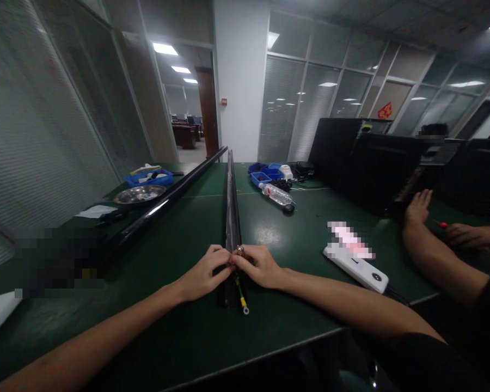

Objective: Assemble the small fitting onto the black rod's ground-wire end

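Centrally, in the head view, a long black rail [230, 207] ran away from the person across the green table [179, 337], its near end under both hands. The left hand [206, 272] and the right hand [261, 267] met over that end, fingertips close together; what lay between them was too small and hidden to tell, so I could not tell how firmly either was closed. A bit of shiny metal [240, 249] showed at the right fingers. Just below, a green-and-yellow wire [242, 294] stuck out toward the person, with a ring lug [245, 311] at its tip.

To the left, a second rail [159, 207] lay aslant, with a steel bowl [141, 194], a blue basket [163, 178] and some paper [97, 211] beyond it. On the right, a clear bottle [277, 194] lay on its side near blue bins [258, 178], and a white power strip [357, 267] lay nearer. Farther right, a co-worker's hand [418, 207] was raised by a black case [375, 174], the other near a red-tipped tool [443, 224].
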Demonstrator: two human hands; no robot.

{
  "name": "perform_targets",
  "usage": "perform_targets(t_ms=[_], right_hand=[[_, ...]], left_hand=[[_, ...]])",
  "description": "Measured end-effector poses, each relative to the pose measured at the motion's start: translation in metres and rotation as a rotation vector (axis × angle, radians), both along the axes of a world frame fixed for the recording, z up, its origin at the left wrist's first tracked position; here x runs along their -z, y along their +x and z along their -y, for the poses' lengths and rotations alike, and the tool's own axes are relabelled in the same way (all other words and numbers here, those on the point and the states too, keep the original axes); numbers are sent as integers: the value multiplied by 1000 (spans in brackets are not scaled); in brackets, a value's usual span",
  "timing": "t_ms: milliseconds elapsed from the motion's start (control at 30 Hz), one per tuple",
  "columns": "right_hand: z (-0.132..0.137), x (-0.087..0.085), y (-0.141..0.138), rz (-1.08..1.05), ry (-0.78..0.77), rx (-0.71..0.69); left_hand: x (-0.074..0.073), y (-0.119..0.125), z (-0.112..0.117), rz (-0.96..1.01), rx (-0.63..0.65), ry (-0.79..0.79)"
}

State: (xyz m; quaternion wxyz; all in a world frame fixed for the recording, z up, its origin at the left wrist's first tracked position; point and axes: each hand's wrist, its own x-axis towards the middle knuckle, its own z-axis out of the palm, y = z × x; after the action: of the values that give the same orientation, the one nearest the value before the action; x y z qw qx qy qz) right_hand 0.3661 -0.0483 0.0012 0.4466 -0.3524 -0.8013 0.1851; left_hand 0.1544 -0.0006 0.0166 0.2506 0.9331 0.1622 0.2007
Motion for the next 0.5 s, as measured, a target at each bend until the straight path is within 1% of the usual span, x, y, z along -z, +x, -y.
perform_targets(t_ms=[133,300,500], right_hand=[[-1,-1,0,9,-8,-6],[0,0,2,13,-31,-14],[1,1,3,-46,-88,-28]], left_hand=[[1,0,-2,12,-7,23],[-2,0,-1,-2,-7,13],[-1,0,-2,-1,5,9]])
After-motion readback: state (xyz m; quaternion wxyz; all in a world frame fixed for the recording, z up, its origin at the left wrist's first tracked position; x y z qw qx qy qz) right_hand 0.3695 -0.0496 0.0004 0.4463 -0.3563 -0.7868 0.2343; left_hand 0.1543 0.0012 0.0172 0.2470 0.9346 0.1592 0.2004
